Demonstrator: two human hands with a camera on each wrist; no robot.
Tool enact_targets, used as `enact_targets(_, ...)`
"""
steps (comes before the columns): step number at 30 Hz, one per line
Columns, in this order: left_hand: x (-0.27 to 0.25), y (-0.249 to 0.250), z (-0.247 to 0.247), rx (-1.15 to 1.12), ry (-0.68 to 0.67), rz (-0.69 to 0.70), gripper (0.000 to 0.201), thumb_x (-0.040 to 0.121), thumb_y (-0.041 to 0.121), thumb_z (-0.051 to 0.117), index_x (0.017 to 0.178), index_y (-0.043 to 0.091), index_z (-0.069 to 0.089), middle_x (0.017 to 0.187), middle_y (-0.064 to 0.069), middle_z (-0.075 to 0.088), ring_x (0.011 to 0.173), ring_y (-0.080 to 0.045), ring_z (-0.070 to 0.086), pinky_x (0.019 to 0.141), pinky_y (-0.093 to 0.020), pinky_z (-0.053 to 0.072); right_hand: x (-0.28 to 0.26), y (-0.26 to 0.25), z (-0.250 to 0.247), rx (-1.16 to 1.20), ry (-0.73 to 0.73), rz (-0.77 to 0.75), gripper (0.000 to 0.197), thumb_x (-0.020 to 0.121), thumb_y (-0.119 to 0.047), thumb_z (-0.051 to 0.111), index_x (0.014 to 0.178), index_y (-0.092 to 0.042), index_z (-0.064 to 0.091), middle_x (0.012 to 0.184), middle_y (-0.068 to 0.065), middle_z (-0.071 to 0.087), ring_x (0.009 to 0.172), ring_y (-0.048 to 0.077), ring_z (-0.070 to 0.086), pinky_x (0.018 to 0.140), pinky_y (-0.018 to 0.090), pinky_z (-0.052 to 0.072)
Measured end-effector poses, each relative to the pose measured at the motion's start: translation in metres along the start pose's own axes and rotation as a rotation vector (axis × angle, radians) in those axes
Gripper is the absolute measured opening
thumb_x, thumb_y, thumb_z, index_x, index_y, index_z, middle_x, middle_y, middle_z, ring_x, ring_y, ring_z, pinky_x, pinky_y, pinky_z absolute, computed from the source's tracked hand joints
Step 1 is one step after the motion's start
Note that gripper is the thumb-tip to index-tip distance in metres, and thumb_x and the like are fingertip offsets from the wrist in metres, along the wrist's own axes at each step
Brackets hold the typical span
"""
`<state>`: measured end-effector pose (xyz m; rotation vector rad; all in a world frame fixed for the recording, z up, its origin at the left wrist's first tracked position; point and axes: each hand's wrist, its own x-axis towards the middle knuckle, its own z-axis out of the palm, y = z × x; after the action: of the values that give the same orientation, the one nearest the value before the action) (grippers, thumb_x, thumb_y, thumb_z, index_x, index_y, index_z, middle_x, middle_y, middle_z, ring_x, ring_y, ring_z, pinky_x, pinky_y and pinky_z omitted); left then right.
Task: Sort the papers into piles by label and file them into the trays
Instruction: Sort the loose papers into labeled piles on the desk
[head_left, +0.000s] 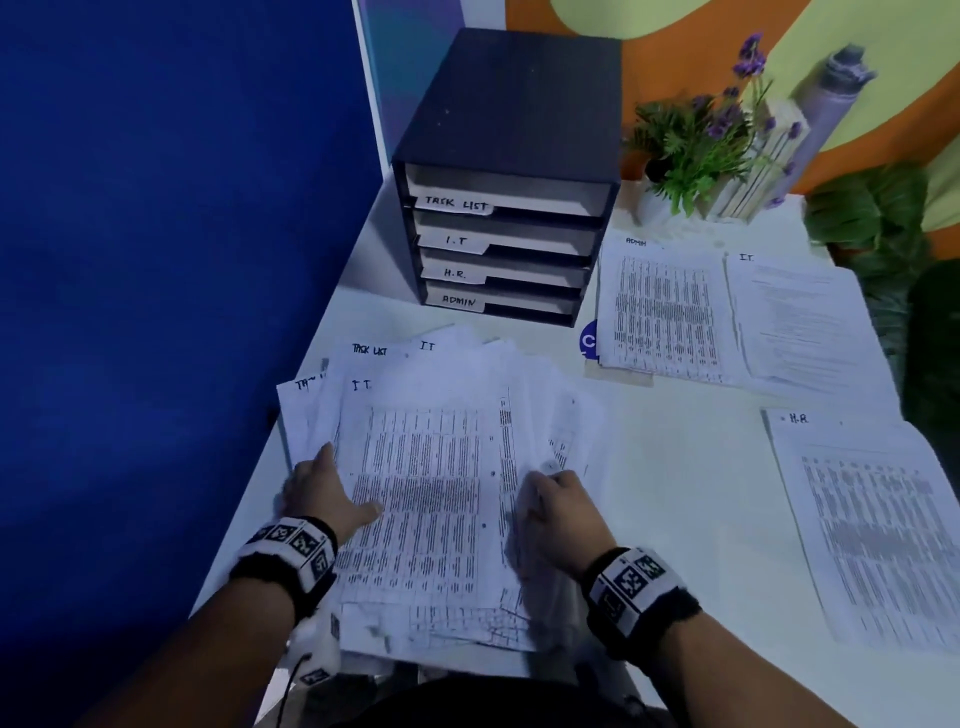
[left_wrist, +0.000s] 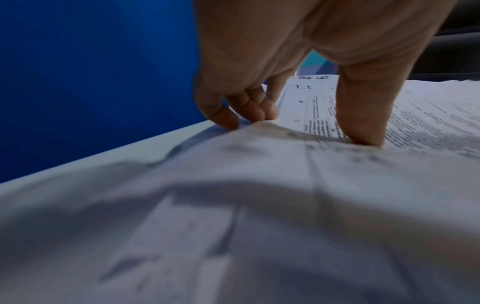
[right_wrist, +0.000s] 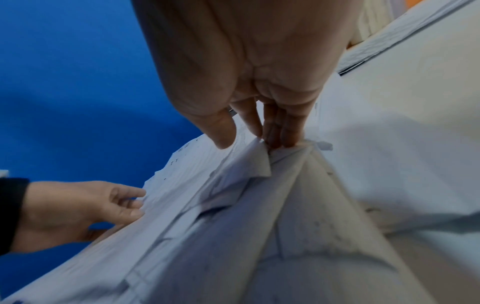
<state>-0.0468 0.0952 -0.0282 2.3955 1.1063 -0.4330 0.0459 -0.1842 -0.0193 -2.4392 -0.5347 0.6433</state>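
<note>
Both hands work the loose heap of white printed papers (head_left: 431, 499) lying at the near left of the white table (head_left: 670, 467): the left hand (head_left: 324, 493) presses its thumb (left_wrist: 363, 115) down on the top sheet, marked "I.T.", while its curled fingers (left_wrist: 249, 102) catch the heap's left edge, and the right hand (head_left: 558, 512) pinches the lifted right edges of several sheets between thumb and fingers (right_wrist: 283, 127). Behind the heap stands a dark four-tray paper organiser (head_left: 511, 182), its trays labelled TASK LIST, I.T., H.R. and ADMIN from top down. To the right lie three sorted piles: the ADMIN pile (head_left: 662, 312), just beside it the I.T. pile (head_left: 802, 322), and nearer, the H.R. pile (head_left: 872, 525).
</note>
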Motion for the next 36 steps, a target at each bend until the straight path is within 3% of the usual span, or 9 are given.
enact_targets(5, -0.014, 0.007, 0.011, -0.027, -0.096, 0.182, 0.114, 0.063, 0.046, 0.086, 0.152, 0.018, 0.021, 0.149, -0.009, 0.033, 0.133, -0.025, 0.04, 0.11, -0.039, 0.038, 0.001, -0.012, -0.009, 0.059, -0.002, 0.158, 0.03, 0.086, -0.032, 0.058, 0.105, -0.009, 0.062, 0.101, 0.012, 0.054, 0.093, 0.029, 0.055, 0.084, 0.03, 0.045)
enact_targets(7, -0.023, 0.011, 0.018, -0.004, -0.136, 0.274, 0.107, 0.066, 0.048, 0.083, 0.152, 0.019, 0.025, 0.149, -0.007, 0.03, 0.134, -0.024, 0.039, 0.11, -0.038, 0.037, 0.002, -0.013, -0.01, 0.123, 0.044, 0.197, 0.038, 0.08, -0.042, 0.06, 0.101, -0.01, 0.059, 0.096, 0.012, 0.058, 0.088, 0.029, 0.058, 0.077, 0.031, 0.046)
enact_targets(11, -0.036, 0.018, 0.022, -0.216, -0.183, 0.443, 0.066, 0.082, 0.027, 0.075, 0.141, 0.024, 0.046, 0.136, -0.002, 0.044, 0.108, -0.014, 0.053, 0.096, -0.034, 0.049, -0.001, -0.017, -0.009, 0.2, 0.02, 0.34, 0.061, 0.088, -0.028, 0.063, 0.138, -0.006, 0.036, 0.124, 0.014, 0.055, 0.116, 0.032, 0.054, 0.095, 0.033, 0.042)
enact_targets(14, -0.025, 0.013, 0.013, -0.192, 0.09, 0.396, 0.05, 0.087, 0.022, 0.067, 0.135, 0.023, 0.054, 0.139, -0.007, 0.047, 0.118, -0.023, 0.051, 0.104, -0.038, 0.043, -0.002, -0.009, -0.009, 0.208, 0.126, 0.4, 0.027, 0.087, -0.011, 0.057, 0.112, -0.006, 0.048, 0.101, 0.014, 0.06, 0.097, 0.033, 0.059, 0.08, 0.032, 0.046)
enact_targets(16, -0.015, 0.003, 0.003, -0.066, 0.185, 0.222, 0.059, 0.086, 0.031, 0.068, 0.14, 0.024, 0.046, 0.147, -0.007, 0.036, 0.133, -0.03, 0.038, 0.112, -0.043, 0.032, -0.003, -0.001, -0.012, 0.179, 0.162, 0.431, 0.007, 0.085, -0.01, 0.057, 0.089, -0.007, 0.052, 0.088, 0.012, 0.06, 0.087, 0.031, 0.058, 0.07, 0.029, 0.042)
enact_targets(19, 0.0, -0.01, -0.008, -0.014, 0.093, 0.024, 0.09, 0.074, 0.049, 0.076, 0.147, 0.025, 0.03, 0.15, -0.01, 0.026, 0.137, -0.035, 0.03, 0.112, -0.05, 0.03, -0.006, 0.012, -0.016, 0.129, 0.18, 0.455, 0.012, 0.086, -0.017, 0.061, 0.079, -0.007, 0.058, 0.088, 0.017, 0.066, 0.089, 0.033, 0.062, 0.072, 0.03, 0.042)
enact_targets(23, 0.014, -0.017, -0.01, -0.006, 0.004, -0.023, 0.114, 0.06, 0.052, 0.084, 0.149, 0.022, 0.019, 0.145, -0.017, 0.035, 0.131, -0.039, 0.037, 0.108, -0.051, 0.036, -0.011, 0.024, -0.02, 0.205, 0.232, 0.472, 0.012, 0.086, -0.015, 0.062, 0.079, -0.005, 0.062, 0.084, 0.017, 0.067, 0.087, 0.034, 0.064, 0.074, 0.033, 0.046)
enact_targets(27, 0.012, -0.014, -0.007, 0.057, -0.023, -0.057, 0.111, 0.054, 0.053, 0.087, 0.141, 0.017, 0.029, 0.139, -0.018, 0.036, 0.126, -0.039, 0.041, 0.104, -0.05, 0.041, -0.014, 0.033, -0.027, 0.267, 0.282, 0.476, 0.014, 0.085, -0.013, 0.064, 0.071, -0.012, 0.059, 0.079, 0.016, 0.066, 0.083, 0.035, 0.065, 0.075, 0.037, 0.05)
enact_targets(36, -0.004, 0.003, -0.003, 0.117, -0.084, 0.009, 0.114, 0.05, 0.063, 0.084, 0.143, 0.022, 0.034, 0.14, -0.012, 0.037, 0.13, -0.034, 0.038, 0.108, -0.047, 0.036, -0.025, 0.032, -0.027, 0.589, 0.287, 0.515, 0.018, 0.087, -0.015, 0.066, 0.071, -0.008, 0.065, 0.067, 0.013, 0.066, 0.06, 0.027, 0.063, 0.067, 0.044, 0.058)
